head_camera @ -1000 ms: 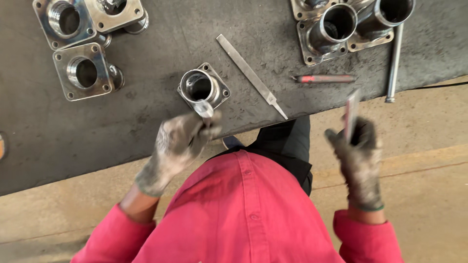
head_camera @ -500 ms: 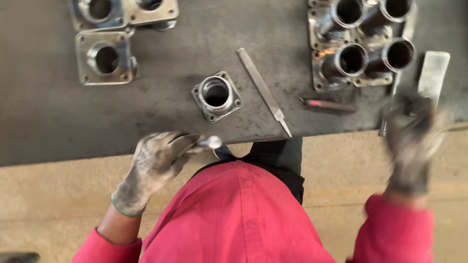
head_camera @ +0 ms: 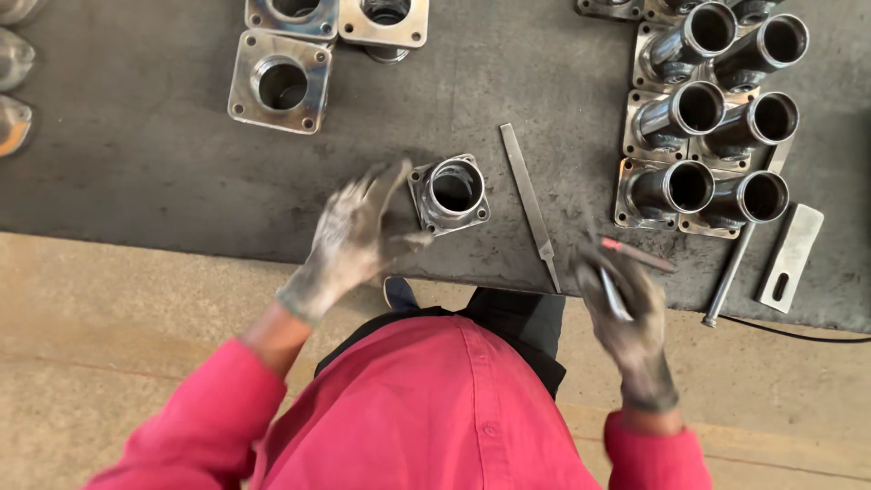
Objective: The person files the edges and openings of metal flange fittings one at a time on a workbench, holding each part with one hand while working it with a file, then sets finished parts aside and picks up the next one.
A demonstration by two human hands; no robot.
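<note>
Left hand [head_camera: 356, 238] spread wide, fingers just beside the flanged steel fitting [head_camera: 449, 193] near the bench [head_camera: 163, 181] edge; right hand [head_camera: 626, 313] pinches a thin metal tool [head_camera: 613, 292]; best to steady the flange squarely first.

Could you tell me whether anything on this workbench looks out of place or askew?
Nothing looks damaged or spilled. The single flanged metal fitting by the left hand sits rotated at an angle, apart from the rows of tube fittings at the right. The flat file lies slanted, its tip at the table edge. The right hand holds a thin tool.
</note>
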